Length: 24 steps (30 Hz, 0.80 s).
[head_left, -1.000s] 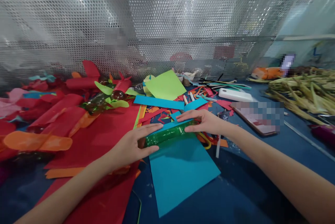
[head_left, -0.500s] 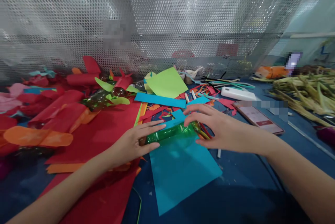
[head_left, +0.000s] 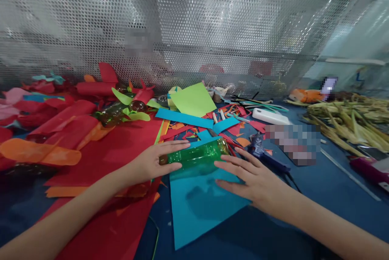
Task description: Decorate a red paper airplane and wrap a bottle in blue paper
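A green plastic bottle (head_left: 197, 153) lies sideways over a blue paper sheet (head_left: 197, 219). My left hand (head_left: 154, 160) grips its left, brownish end between thumb and fingers. At the other end, my right hand (head_left: 246, 179) is open, fingers spread, close beside the bottle; whether the fingertips touch it I cannot tell. The hand's shadow falls on the blue sheet. Behind the bottle lie a blue paper strip (head_left: 184, 118) and a light green paper sheet (head_left: 194, 99).
Red paper sheets (head_left: 115, 227) and red-wrapped bottle planes (head_left: 67, 118) cover the left. A dark blue glue gun (head_left: 264, 152) with a cord, a white case (head_left: 270, 117) and dried husks (head_left: 337, 118) lie right. Paper scraps (head_left: 185, 130) and a perforated metal panel (head_left: 188, 20) are behind.
My right hand has let go of the bottle's right end and moved down and right, its fingers spreading. The glue gun has come into view. My left hand keeps its hold.
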### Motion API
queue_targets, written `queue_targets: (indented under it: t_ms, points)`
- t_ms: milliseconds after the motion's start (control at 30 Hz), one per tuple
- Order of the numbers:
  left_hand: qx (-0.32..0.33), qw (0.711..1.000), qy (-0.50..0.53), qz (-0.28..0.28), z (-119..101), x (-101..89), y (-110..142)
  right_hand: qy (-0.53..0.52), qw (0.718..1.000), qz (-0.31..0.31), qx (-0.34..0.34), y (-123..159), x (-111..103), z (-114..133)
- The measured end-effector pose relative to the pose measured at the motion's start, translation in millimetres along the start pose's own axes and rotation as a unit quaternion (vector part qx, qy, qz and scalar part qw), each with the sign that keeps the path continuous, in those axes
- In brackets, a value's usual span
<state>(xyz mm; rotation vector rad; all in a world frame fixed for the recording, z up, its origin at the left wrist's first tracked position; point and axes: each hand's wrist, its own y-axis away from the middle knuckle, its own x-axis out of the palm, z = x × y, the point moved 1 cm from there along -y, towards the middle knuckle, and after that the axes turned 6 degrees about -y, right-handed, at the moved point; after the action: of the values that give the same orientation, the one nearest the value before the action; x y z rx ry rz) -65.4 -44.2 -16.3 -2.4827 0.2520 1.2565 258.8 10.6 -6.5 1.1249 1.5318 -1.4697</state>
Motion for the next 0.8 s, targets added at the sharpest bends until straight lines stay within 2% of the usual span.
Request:
queue_targets:
  t_ms: [133, 300, 433, 567, 800]
  points:
    - [0.019, 1.0, 0.006, -0.005, -1.7, -0.7, 0.7, -0.058, 0.996, -0.061, -0.006, -10.8, -1.1, -6.3]
    - [0.033, 0.999, 0.031, 0.005, -1.5, -0.3, 1.7, -0.127, 0.98, -0.142, 0.06, -38.8, -1.5, -34.4]
    - [0.042, 0.998, 0.046, -0.001, 0.3, 3.1, -0.6, -0.169, 0.971, -0.119, 0.122, -52.6, 6.0, -47.5]
    - [0.043, 0.998, 0.055, 0.004, -3.4, 3.4, -2.6, -0.158, 0.965, -0.12, 0.171, -54.2, 12.6, -44.2]
    - [0.049, 0.996, 0.076, 0.022, -11.8, -8.8, 4.1, -0.148, 0.963, -0.128, 0.184, -50.0, 13.6, -34.9]
